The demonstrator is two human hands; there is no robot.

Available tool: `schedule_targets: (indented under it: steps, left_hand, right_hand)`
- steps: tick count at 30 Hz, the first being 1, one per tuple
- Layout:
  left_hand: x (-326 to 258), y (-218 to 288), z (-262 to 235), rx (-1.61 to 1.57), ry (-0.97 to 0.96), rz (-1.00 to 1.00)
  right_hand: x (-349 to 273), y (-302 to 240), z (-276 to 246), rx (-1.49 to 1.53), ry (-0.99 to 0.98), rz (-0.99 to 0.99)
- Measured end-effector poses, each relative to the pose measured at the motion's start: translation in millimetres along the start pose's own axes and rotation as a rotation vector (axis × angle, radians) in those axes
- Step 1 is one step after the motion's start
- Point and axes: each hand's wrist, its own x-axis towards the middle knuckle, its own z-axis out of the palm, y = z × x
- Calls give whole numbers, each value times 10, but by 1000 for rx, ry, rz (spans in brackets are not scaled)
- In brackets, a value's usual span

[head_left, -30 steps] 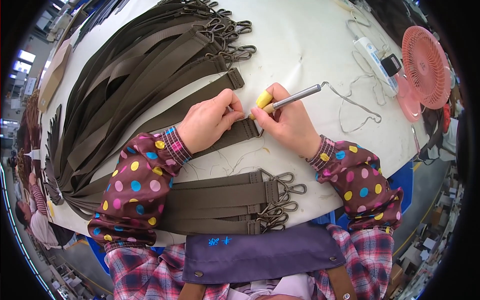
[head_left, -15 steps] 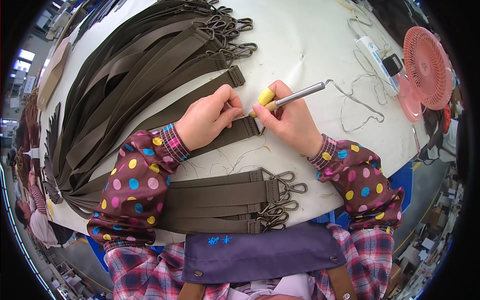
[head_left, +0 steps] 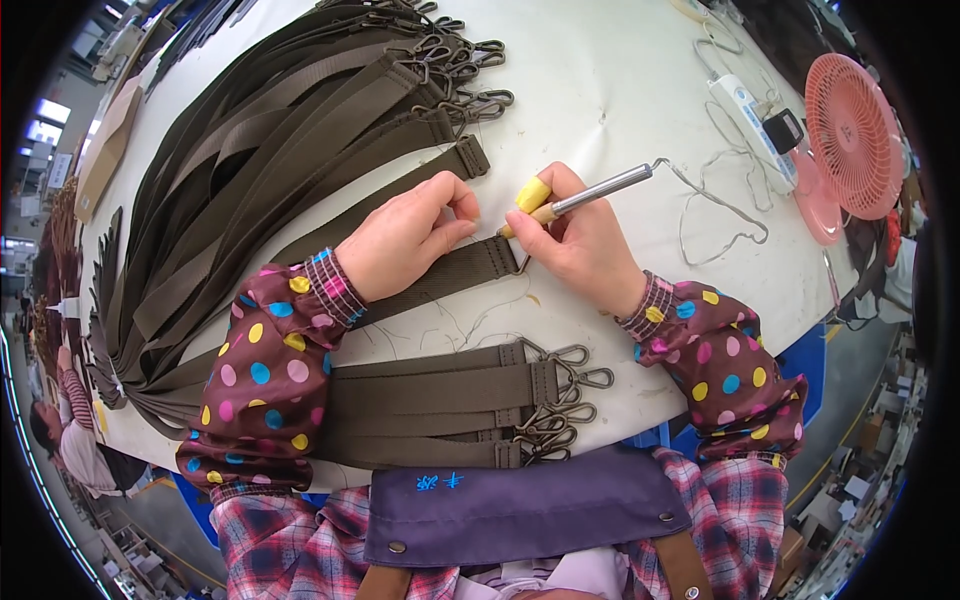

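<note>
Brown webbing strap (head_left: 440, 280) lies flat mid-table, its end under the tip of a heated cutter pen (head_left: 575, 198). Right hand (head_left: 575, 245) fingers clamped on the pen; left hand (head_left: 405, 240) presses the strap, fingers together. Finished straps with clips (head_left: 450, 415) stacked near; large pile of straps (head_left: 280, 130) far left looks undone. Pink fan (head_left: 850, 135) far right.

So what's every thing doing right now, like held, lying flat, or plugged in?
left hand: pressing a brown strap flat on the table
right hand: gripping a pen-like tool, tip down at the strap's end
pile of straps: lying fanned out, clips at the ends
near stack of straps: lying flat, clips on
pink fan: standing; spinning or not, cannot tell
</note>
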Motion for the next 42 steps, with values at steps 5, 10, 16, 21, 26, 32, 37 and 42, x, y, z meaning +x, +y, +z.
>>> schedule_targets:
  steps: [5, 10, 16, 21, 26, 32, 37, 42]
  left_hand:
    - [-23, 70, -24, 244, -63, 51]
    - [9, -28, 6, 167, 12, 82]
    - [5, -25, 21, -8, 14, -8]
    - [13, 8, 31, -108, 5, -67]
    - [5, 6, 38, -109, 13, -81]
    - [14, -17, 51, -91, 9, -77]
    - [-6, -22, 62, -138, 31, -59]
    - [-65, 94, 76, 174, 117, -34]
  right_hand:
    - [3, -4, 10, 4, -41, 10]
    - [13, -1, 13, -18, -91, 62]
    - [14, 9, 15, -14, -110, 55]
    - [20, 79, 51, -3, -36, -16]
    - [23, 73, 56, -15, -39, -18]
    - [19, 62, 50, -51, -39, -24]
    - [9, 15, 45, -49, -36, -28]
    - [-38, -44, -106, -24, -24, 28]
